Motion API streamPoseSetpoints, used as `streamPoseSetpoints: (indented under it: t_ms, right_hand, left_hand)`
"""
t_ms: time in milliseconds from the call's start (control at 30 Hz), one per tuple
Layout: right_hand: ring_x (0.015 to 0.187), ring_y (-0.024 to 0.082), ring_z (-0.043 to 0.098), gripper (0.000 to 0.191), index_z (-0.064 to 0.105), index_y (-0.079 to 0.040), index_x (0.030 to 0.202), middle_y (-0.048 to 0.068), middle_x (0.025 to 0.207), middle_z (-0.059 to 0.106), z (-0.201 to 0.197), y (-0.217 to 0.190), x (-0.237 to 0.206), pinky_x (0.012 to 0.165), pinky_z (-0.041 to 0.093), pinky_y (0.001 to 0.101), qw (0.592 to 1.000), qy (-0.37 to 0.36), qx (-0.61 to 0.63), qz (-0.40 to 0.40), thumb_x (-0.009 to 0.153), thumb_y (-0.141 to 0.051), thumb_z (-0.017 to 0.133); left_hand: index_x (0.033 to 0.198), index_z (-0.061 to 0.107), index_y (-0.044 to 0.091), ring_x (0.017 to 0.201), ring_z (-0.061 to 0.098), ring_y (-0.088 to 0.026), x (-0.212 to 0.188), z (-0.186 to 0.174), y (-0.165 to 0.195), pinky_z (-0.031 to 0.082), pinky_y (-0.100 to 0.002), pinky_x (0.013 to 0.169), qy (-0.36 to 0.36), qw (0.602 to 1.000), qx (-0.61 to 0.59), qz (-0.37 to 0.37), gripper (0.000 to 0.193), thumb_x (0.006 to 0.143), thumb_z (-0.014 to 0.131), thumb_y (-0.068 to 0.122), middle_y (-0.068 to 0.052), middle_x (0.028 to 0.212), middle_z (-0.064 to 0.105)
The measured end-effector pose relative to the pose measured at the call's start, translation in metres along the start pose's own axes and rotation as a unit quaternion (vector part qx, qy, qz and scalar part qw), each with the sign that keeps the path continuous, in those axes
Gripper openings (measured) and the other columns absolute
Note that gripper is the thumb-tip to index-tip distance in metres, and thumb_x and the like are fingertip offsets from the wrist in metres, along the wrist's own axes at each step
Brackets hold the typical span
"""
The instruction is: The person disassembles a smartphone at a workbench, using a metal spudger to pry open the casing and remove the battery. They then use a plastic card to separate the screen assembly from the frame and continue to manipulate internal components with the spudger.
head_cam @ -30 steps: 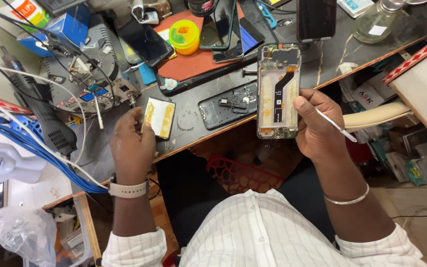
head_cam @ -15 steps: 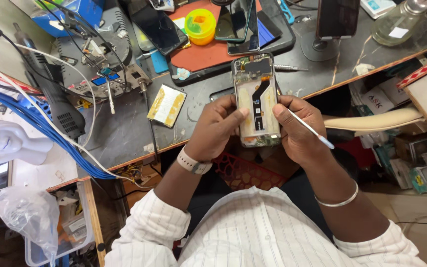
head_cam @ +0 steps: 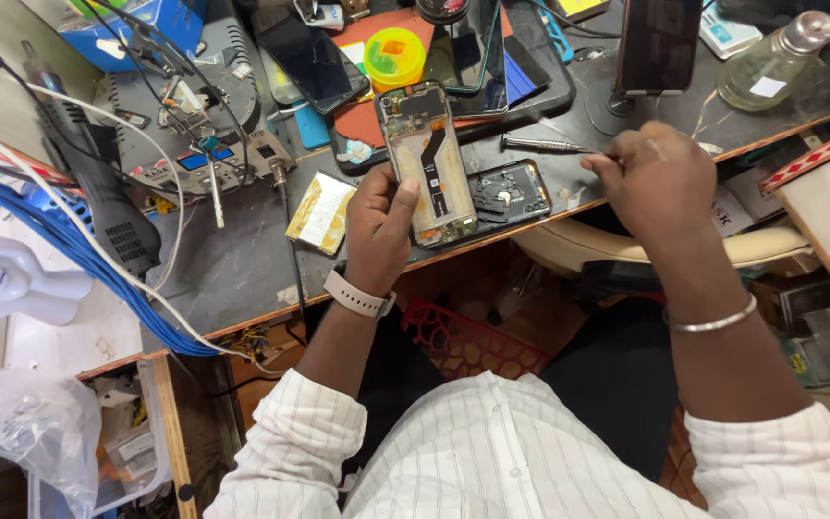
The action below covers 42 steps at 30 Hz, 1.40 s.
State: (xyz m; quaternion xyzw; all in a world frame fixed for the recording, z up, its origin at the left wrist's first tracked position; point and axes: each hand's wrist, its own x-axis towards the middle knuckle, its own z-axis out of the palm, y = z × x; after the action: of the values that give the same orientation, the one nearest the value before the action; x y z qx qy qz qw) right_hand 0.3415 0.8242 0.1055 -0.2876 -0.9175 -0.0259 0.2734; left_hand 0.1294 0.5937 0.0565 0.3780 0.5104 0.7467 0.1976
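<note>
While the left hand (head_cam: 379,223) clasps the opened phone (head_cam: 427,163) from below, its fingers wrapped round the lower edges and the thumb laid along the near side, the grip is closed firmly on the frame and holds it tilted up off the bench (head_cam: 232,259). The phone's long axis runs away from that grip, up and slightly left toward the far side of the bench, with the bare innards and a dark ribbon cable facing the camera. The right hand (head_cam: 653,178) sits well apart to the right of the phone, fingers curled together into a loose fist; a thin tool may be pinched in it, but the fingers hide what they hold, so I cannot tell. Just left of this hand's knuckles a slim metal screwdriver (head_cam: 542,145) lies on the bench, pointing roughly along the bench edge toward the phone. Between the two hands, just right of the left grip, lies a dark phone back cover (head_cam: 511,190), flat on the bench. To the left of the left grip rests a yellowish battery (head_cam: 320,211), near but not touching the hand. The left hand is the one on the phone; the right is the nearer to the screwdriver.
</note>
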Motion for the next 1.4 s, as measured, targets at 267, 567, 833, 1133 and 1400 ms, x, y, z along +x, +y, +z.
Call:
streamPoseSetpoints:
  t_ms: [267,567,833,1133,1400]
  right_hand:
    - [0.091,0.031,0.065,0.026,0.072,-0.006,0.090,0.009,0.088,0.063,0.031,0.013,0.007,0.078,0.054,0.0433,0.990,0.129,-0.021,-0.050,0.091,-0.029,0.085]
    - [0.070,0.017,0.063,0.033,0.067,-0.002,0.089,0.007,0.081,0.066,0.054,0.030,-0.009,0.071,0.050,0.0343,0.962,0.173,0.210,0.018,0.111,-0.022,0.080]
    - [0.069,0.018,0.061,0.035,0.067,-0.001,0.085,0.007,0.079,0.064,0.081,0.035,-0.012,0.069,0.048,0.0337,0.951,0.212,0.223,0.029,0.106,-0.023,0.084]
    - [0.070,0.013,0.061,0.027,0.073,-0.003,0.094,0.007,0.084,0.065,0.031,-0.036,-0.023,0.064,0.048,0.0252,0.950,0.186,0.250,0.015,0.104,-0.021,0.089]
    - [0.086,0.013,0.070,0.035,0.074,-0.003,0.113,0.009,0.104,0.074,0.001,-0.118,-0.013,0.073,0.056,0.0256,0.914,-0.018,0.390,-0.108,0.086,-0.022,0.087]
  left_hand:
    - [0.124,0.061,-0.004,0.093,0.063,-0.007,-0.002,0.002,0.002,0.054,-0.023,0.083,0.003,1.000,-0.020,0.003,0.024,0.110,0.055,0.016,-0.005,0.108,0.069]
    - [0.124,0.060,-0.003,0.095,0.061,-0.007,-0.004,-0.005,0.000,0.053,-0.022,0.085,0.030,0.999,-0.036,-0.002,0.024,0.111,0.056,0.016,-0.004,0.108,0.068]
    - [0.123,0.060,-0.003,0.094,0.060,-0.006,-0.002,-0.009,-0.005,0.053,-0.022,0.085,0.032,0.999,-0.035,-0.003,0.024,0.111,0.056,0.017,-0.004,0.108,0.068]
    - [0.120,0.060,-0.002,0.090,0.058,-0.006,-0.003,-0.015,-0.006,0.052,-0.022,0.082,0.018,0.999,-0.032,-0.002,0.023,0.112,0.055,0.019,-0.003,0.103,0.066]
    - [0.121,0.059,-0.001,0.095,0.061,-0.006,-0.004,-0.012,-0.010,0.054,-0.023,0.086,0.006,0.998,-0.063,-0.017,0.024,0.111,0.056,0.021,-0.003,0.107,0.067]
